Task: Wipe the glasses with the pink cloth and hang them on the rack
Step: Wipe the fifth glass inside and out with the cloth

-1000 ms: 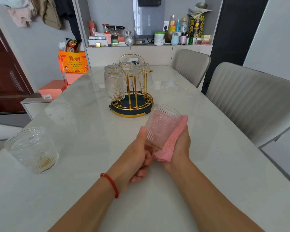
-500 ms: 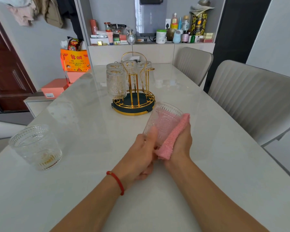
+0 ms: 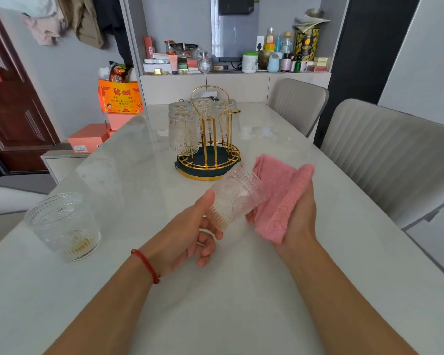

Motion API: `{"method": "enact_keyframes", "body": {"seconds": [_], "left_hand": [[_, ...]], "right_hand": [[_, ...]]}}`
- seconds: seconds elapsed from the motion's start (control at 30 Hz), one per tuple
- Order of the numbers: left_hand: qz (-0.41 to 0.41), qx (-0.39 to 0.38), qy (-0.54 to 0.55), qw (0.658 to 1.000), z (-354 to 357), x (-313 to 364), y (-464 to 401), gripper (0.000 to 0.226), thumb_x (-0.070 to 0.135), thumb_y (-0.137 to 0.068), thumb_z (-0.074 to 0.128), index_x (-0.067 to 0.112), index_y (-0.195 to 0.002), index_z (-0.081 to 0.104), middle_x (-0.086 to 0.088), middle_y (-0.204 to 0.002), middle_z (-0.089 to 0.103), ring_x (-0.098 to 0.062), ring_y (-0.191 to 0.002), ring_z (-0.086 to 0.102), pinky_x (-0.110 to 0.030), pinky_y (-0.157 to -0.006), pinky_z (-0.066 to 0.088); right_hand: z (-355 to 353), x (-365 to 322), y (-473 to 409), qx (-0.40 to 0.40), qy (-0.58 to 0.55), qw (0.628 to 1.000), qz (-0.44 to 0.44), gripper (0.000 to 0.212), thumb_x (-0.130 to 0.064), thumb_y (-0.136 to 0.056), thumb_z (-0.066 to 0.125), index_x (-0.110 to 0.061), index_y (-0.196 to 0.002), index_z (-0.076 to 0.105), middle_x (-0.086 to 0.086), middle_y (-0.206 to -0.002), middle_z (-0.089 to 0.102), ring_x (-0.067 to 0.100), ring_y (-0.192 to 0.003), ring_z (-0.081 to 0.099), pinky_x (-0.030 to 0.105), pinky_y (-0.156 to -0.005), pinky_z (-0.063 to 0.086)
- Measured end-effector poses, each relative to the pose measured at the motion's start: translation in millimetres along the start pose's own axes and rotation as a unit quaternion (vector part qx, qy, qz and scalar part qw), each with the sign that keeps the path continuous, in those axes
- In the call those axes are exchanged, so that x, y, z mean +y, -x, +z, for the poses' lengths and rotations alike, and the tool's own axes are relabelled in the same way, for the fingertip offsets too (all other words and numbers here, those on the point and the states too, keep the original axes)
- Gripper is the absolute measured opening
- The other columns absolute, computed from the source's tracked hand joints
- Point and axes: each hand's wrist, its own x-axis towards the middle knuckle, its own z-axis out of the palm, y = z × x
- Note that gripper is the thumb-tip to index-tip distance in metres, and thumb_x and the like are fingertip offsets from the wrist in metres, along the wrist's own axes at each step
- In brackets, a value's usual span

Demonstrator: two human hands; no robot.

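Glass (image 3: 235,197) is up off the table (image 3: 241,303), tilted with its mouth pointing away toward the rack (image 3: 208,160) and its base toward the camera. Left hand (image 3: 190,239) has it: thumb on the near side of the base, fingers (image 3: 210,248) curled around underneath. Right hand (image 3: 296,216) is just beside it, palm up, with the pink cloth (image 3: 280,196) draped across it. The cloth's left edge sits right next to the glass, can't tell if they're actually touching. The right fingers are hidden under the cloth, so I honestly can't tell if they're gripping it or just lying flat under it.

Rack is a gold wire thing on a dark round base, mid-table, just past the held glass. Several glasses are already hanging upside down on it, the nearest one (image 3: 183,133) on its left side. One gold peg (image 3: 232,129) on the right looks bare.

Another glass (image 3: 63,225), a shorter and wider one, stands upright on the table well to the left. Red string bracelet (image 3: 146,265) on the left wrist. Two grey chairs (image 3: 390,160) along the right side of the table.
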Motion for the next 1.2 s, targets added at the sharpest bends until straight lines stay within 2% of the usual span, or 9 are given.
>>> {"method": "enact_keyframes", "body": {"seconds": [0.33, 0.43, 0.5, 0.57, 0.7, 0.77, 0.93, 1.1, 1.2], "left_hand": [[0.082, 0.042, -0.129, 0.987, -11.7, -0.3, 2.2, 0.074, 0.085, -0.082, 0.041, 0.032, -0.132, 0.055, -0.007, -0.082, 0.05, -0.013, -0.057, 0.04, -0.028, -0.047, 0.041], [0.069, 0.1, -0.145, 0.982, -13.6, -1.1, 0.2, 0.07, 0.086, -0.084, 0.04, 0.031, -0.125, 0.051, -0.008, -0.086, 0.046, -0.012, -0.059, 0.038, -0.026, -0.048, 0.037], [0.05, 0.149, -0.129, 0.979, -14.4, -0.8, -1.6, 0.059, 0.08, -0.09, 0.04, 0.027, -0.117, 0.048, -0.006, -0.084, 0.041, -0.013, -0.06, 0.035, -0.025, -0.048, 0.032], [0.031, 0.192, -0.082, 0.977, -17.0, 2.5, -1.8, 0.061, 0.076, -0.09, 0.035, 0.019, -0.108, 0.046, -0.005, -0.08, 0.038, -0.012, -0.06, 0.032, -0.023, -0.048, 0.028], [0.038, 0.227, 0.01, 0.973, -23.1, 12.3, 4.4, 0.053, 0.063, -0.102, 0.028, 0.019, -0.079, 0.045, 0.001, -0.063, 0.035, -0.01, -0.054, 0.029, -0.021, -0.046, 0.025], [0.046, 0.224, 0.002, 0.973, -25.6, 13.3, 6.6, 0.053, 0.063, -0.103, 0.027, 0.02, -0.077, 0.044, 0.002, -0.063, 0.036, -0.011, -0.056, 0.031, -0.021, -0.048, 0.026], [0.042, 0.186, -0.063, 0.98, -35.0, 18.8, 13.6, 0.056, 0.068, -0.101, 0.023, 0.024, -0.071, 0.041, 0.004, -0.062, 0.036, -0.012, -0.059, 0.03, -0.024, -0.053, 0.027], [0.041, 0.145, -0.101, 0.983, -41.4, 16.9, 16.9, 0.055, 0.07, -0.098, 0.026, 0.025, -0.09, 0.057, 0.0, -0.073, 0.053, -0.013, -0.067, 0.042, -0.027, -0.064, 0.033], [0.067, 0.14, -0.081, 0.985, -42.9, 13.2, 12.7, 0.045, 0.057, -0.103, 0.033, 0.024, -0.091, 0.06, 0.008, -0.065, 0.062, -0.002, -0.055, 0.056, -0.015, -0.052, 0.042]], "right_hand": [[12.1, 13.1, 8.9, 0.009, 0.342, 0.937, -0.074, 0.057, -0.062, -0.103, 0.029, -0.031, -0.092, 0.076, 0.013, -0.105, 0.076, 0.032, -0.103, 0.071, 0.055, -0.1, 0.053], [11.4, 10.6, 18.4, -0.046, 0.387, 0.912, -0.124, 0.052, -0.057, -0.103, 0.032, -0.027, -0.095, 0.074, -0.008, -0.075, 0.073, 0.008, -0.075, 0.07, 0.029, -0.076, 0.057], [14.5, 12.4, 31.3, -0.126, 0.351, 0.919, -0.126, 0.039, -0.05, -0.101, 0.048, -0.019, -0.085, 0.066, -0.002, -0.056, 0.057, 0.021, -0.058, 0.057, 0.04, -0.062, 0.05], [13.0, 16.3, 36.4, -0.206, 0.382, 0.89, -0.138, 0.03, -0.045, -0.091, 0.065, -0.016, -0.097, 0.063, 0.018, -0.068, 0.057, 0.038, -0.067, 0.055, 0.057, -0.068, 0.047], [10.3, 25.8, 42.0, -0.256, 0.521, 0.798, -0.158, 0.073, -0.029, -0.078, 0.087, -0.056, -0.135, 0.05, -0.021, -0.134, 0.061, -0.002, -0.117, 0.06, 0.016, -0.096, 0.05], [10.8, 28.6, 45.6, -0.245, 0.556, 0.771, -0.191, 0.073, -0.03, -0.076, 0.088, -0.059, -0.13, 0.048, -0.022, -0.123, 0.066, -0.001, -0.111, 0.063, 0.014, -0.094, 0.05], [9.0, 28.7, 46.7, -0.293, 0.607, 0.722, -0.156, 0.007, -0.044, -0.093, 0.068, -0.045, -0.092, 0.06, -0.011, -0.085, 0.069, 0.008, -0.086, 0.065, 0.026, -0.084, 0.053], [17.9, 38.7, 58.8, -0.405, 0.647, 0.638, -0.099, 0.034, -0.053, -0.102, 0.032, -0.083, -0.087, 0.04, -0.054, -0.09, 0.05, -0.027, -0.1, 0.04, 0.0, -0.094, 0.027], [19.9, 39.1, 65.6, -0.42, 0.62, 0.658, -0.078, 0.028, -0.066, -0.092, 0.022, -0.078, -0.085, 0.046, -0.053, -0.097, 0.051, -0.028, -0.108, 0.039, -0.002, -0.095, 0.027]]}}
